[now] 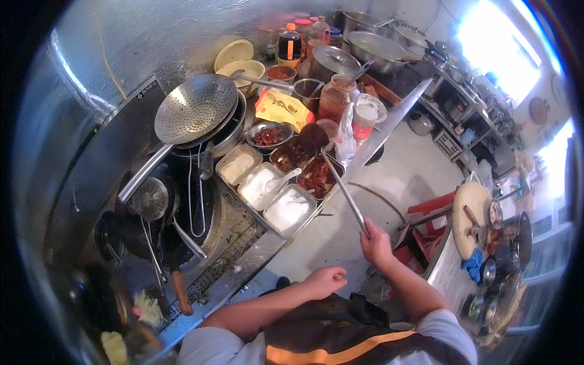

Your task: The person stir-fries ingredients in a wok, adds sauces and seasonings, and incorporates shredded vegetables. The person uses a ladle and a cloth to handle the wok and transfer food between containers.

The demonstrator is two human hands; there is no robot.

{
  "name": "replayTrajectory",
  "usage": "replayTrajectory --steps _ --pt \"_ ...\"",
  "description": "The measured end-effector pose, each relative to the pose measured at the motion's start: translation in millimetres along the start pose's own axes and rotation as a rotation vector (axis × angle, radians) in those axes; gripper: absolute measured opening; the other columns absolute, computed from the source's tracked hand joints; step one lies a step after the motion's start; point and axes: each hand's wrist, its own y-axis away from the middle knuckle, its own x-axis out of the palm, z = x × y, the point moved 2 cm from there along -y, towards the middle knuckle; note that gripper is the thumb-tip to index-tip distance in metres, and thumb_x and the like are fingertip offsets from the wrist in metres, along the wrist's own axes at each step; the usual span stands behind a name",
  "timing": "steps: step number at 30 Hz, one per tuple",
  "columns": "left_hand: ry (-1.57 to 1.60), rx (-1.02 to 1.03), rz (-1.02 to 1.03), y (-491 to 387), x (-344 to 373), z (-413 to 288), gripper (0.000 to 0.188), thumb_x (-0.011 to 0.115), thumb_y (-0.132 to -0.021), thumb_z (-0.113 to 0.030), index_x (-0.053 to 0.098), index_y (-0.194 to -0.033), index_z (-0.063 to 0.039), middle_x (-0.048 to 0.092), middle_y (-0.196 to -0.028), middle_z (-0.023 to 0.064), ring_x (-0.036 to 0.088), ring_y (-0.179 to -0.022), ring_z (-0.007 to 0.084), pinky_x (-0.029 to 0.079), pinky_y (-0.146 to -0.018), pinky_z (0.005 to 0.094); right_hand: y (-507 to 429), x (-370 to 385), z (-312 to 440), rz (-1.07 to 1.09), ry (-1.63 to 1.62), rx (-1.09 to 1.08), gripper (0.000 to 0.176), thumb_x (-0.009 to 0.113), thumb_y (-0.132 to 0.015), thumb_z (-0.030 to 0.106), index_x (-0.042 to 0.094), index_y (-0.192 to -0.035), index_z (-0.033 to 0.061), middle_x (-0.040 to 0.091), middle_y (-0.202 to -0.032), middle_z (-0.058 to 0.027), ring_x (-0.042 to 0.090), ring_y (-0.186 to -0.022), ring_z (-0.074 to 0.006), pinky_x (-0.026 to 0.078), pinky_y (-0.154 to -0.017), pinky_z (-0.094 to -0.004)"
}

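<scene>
My right hand (376, 241) grips the long metal handle of a ladle (315, 137). The ladle's dark bowl is over a tray of dark sauce (287, 157), beside a tray of red chili paste (315, 180). In front of my apron, my left hand (325, 280) has curled fingers and nothing visible in it. Next to the sauces are trays of white powder (289, 211), more white seasoning with a white spoon (260, 185) and a pale yellowish seasoning (238, 163). A metal bowl of dark red pieces (267, 136) sits behind them.
A perforated strainer (196, 112) rests on stacked pans at the left, above a wok (169, 228) with smaller strainers. Jars, a yellow packet (284, 108) and a lidded pot (336, 61) stand behind the trays. A round cutting board (470, 214) lies on the right-hand table.
</scene>
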Motion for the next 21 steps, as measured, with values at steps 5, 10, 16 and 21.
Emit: replayTrajectory --steps 5,10,16,21 --pt "0.020 -0.031 -0.080 33.4 -20.5 18.6 0.039 0.061 -0.081 -0.028 0.056 -0.109 -0.002 0.065 -0.090 0.0131 0.062 -0.083 0.0234 0.048 -0.075 0.0328 13.7 48.0 -24.0 -0.012 0.101 -0.058 0.040 0.055 -0.081 0.012 0.047 -0.120 0.0085 0.056 -0.081 -0.0169 0.056 -0.070 -0.0382 0.047 -0.062 -0.0467" --pt "0.071 -0.016 -0.045 48.6 -31.3 21.1 0.039 0.061 -0.082 -0.027 0.056 -0.109 0.000 0.064 -0.090 0.0135 0.062 -0.082 0.0217 0.048 -0.074 0.0321 17.7 49.7 -15.1 -0.047 0.159 -0.144 0.040 0.054 -0.082 0.012 0.046 -0.121 0.0102 0.055 -0.082 -0.0144 0.056 -0.069 -0.0360 0.047 -0.060 -0.0451" --pt "-0.013 0.052 -0.022 51.7 -41.8 15.3 0.038 0.061 -0.082 -0.025 0.056 -0.111 0.000 0.064 -0.089 0.0093 0.061 -0.076 0.0150 0.048 -0.070 0.0283 23.1 51.1 -2.6 -0.072 0.229 -0.063 0.040 0.054 -0.081 0.011 0.048 -0.120 0.0094 0.054 -0.081 -0.0139 0.056 -0.069 -0.0353 0.047 -0.060 -0.0448" --pt "-0.004 0.067 -0.056 35.3 -46.5 3.1 0.039 0.061 -0.083 -0.024 0.054 -0.113 0.001 0.064 -0.092 0.0106 0.061 -0.080 0.0159 0.048 -0.073 0.0291 25.0 46.1 5.1 -0.100 0.074 -0.029 0.039 0.055 -0.082 0.009 0.049 -0.120 0.0058 0.056 -0.080 -0.0171 0.058 -0.069 -0.0326 0.046 -0.060 -0.0423"
